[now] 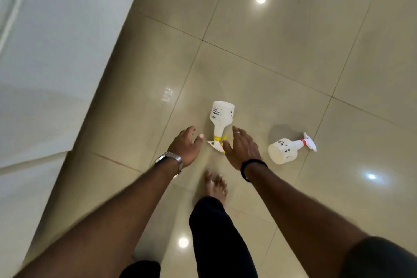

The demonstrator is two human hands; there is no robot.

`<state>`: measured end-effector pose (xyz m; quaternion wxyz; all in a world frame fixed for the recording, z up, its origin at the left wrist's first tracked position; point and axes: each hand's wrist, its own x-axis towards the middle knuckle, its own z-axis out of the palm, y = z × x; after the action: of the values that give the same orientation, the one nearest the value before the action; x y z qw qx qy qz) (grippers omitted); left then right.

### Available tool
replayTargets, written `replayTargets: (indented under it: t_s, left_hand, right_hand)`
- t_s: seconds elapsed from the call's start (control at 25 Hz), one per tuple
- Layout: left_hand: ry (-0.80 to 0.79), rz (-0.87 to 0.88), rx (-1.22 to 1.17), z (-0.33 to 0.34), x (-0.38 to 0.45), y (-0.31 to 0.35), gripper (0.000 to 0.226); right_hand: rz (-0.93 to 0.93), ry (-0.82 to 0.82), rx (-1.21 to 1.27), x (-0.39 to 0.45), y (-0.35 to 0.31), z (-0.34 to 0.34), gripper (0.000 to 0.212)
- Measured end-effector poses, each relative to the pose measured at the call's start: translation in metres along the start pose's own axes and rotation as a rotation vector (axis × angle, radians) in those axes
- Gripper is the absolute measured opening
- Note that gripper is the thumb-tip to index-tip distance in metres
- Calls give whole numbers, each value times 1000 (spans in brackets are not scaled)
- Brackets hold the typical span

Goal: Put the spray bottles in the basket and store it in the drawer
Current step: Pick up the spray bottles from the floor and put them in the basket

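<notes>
Glossy floor tiles (282, 52) carry both toppled spray bottles: yellow-collared bottle (222, 119) mid-frame, red-collared bottle (285, 149) right. I lower my left hand (185, 145) and right hand (242, 149), each grip spread and empty, flanking the yellow one's nozzle to scoop it.

Two white spray bottles lie on their sides on the glossy tiled floor (282, 56), well apart. The yellow-collared bottle (221, 119) shows a printed label, its yellow-and-white trigger head nearest the viewer. The red-collared bottle (284, 149) lies to the right, base toward the viewer, nozzle pointing right.
</notes>
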<state>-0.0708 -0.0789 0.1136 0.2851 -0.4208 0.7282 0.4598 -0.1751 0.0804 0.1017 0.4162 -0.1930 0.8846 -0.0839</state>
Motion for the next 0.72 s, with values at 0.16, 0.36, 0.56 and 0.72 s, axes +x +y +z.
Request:
replayTargets:
  t_s: [0.16,0.36,0.56,0.72]
  left_hand:
    - [-38,-18,-31,36,71,23,54]
    - [-12,-38,-160,60,150,37,62]
    - [30,23,-233,73,180,36,49]
    - [-14,-22,-222,65,161,30,56]
  right_hand:
    - [158,27,279,67,22,17,66]
    - [142,73,536,130,34,38,67]
    - [109,37,717,157,27,51,65]
    - [134,3,777,140,11,50,64]
